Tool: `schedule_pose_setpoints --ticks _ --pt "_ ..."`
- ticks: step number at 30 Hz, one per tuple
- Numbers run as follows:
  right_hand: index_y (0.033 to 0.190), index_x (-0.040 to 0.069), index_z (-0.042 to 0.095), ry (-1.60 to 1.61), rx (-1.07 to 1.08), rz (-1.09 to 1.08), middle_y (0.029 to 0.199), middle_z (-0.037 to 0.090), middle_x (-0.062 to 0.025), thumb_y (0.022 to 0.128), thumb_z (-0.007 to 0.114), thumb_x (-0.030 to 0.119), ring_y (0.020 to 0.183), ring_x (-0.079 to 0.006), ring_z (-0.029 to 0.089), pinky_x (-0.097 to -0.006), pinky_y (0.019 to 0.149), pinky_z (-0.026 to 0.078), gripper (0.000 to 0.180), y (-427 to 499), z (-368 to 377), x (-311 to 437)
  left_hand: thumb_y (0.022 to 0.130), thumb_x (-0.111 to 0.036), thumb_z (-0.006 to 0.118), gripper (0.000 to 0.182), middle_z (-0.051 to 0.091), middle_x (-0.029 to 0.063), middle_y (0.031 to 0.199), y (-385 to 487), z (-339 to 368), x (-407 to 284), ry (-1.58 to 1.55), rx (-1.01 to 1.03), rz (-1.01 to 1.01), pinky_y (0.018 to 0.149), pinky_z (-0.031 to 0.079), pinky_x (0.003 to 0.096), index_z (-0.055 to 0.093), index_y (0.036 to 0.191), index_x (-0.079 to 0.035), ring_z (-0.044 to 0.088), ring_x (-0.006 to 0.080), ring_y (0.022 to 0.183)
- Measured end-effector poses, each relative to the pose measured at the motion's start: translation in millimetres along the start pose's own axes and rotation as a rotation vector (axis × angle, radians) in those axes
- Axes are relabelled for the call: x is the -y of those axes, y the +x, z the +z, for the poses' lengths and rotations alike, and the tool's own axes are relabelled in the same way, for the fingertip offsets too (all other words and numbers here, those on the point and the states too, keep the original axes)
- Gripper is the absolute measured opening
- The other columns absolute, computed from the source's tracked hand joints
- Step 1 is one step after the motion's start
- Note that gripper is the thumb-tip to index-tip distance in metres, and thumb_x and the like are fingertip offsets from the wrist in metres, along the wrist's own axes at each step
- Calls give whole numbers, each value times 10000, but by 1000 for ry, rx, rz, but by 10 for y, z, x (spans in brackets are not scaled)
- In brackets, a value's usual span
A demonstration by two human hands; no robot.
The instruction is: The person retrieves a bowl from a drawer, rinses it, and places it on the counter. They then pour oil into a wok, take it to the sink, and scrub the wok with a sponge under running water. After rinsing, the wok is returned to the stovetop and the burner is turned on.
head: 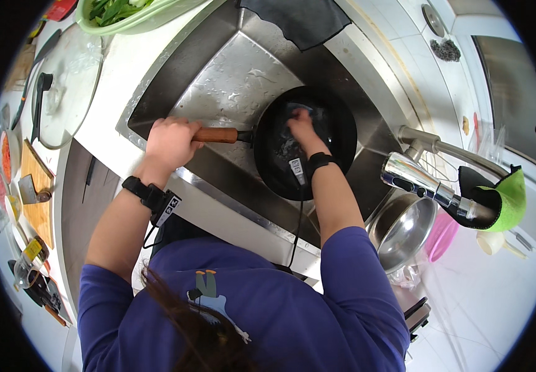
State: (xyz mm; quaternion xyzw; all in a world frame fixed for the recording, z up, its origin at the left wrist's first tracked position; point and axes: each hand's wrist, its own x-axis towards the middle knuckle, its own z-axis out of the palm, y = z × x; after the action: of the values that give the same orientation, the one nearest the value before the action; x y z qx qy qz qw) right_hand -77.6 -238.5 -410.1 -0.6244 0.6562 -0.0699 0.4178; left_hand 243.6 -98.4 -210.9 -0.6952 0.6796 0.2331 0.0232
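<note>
My left hand (172,142) is wrapped around the brown wooden handle (217,135) of a black frying pan (268,172). The pan lies inside a stainless steel sink (221,88) whose floor is wet with scattered drops. Down in the pan is my right hand (303,128), fingers bent toward its inner surface and blurred. A faint bluish patch shows by those fingertips, and whether they hold something is not clear. Water glistens on the pan's bottom around them.
A chrome faucet (407,179) juts in at the right, with a green-and-black cloth (503,204) over its pipe. Below it sit a steel bowl (403,232) and a pink basin (442,237). A dark cloth (300,18) drapes the far rim. Left are a glass lid (75,97) and a cleaver (27,188).
</note>
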Motion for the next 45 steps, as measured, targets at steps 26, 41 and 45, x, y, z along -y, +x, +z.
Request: schedule_pose_setpoints --ticks 26,41,45 --pt "1117 147 500 176 39 276 991 536 -81 837 508 222 892 -230 515 -383 691 472 290 146 -228 -392 686 -292 726 233 627 85 733 -31 -17 -27 -94 -63 -28 756 459 403 660 786 -93 616 279 797" --pt "1142 108 491 310 462 289 1024 511 -78 839 510 202 848 -211 501 -354 741 451 318 -534 124 131 684 -298 729 235 624 78 738 -21 -2 -25 -90 -104 -8 767 449 391 665 793 -100 612 273 803" --pt "1161 65 552 332 161 292 1113 592 -177 846 533 219 982 -281 580 -415 740 504 351 -182 -209 -69 681 -299 730 239 623 79 739 -30 -8 -26 -83 -89 -14 770 450 392 663 789 -97 612 277 801"
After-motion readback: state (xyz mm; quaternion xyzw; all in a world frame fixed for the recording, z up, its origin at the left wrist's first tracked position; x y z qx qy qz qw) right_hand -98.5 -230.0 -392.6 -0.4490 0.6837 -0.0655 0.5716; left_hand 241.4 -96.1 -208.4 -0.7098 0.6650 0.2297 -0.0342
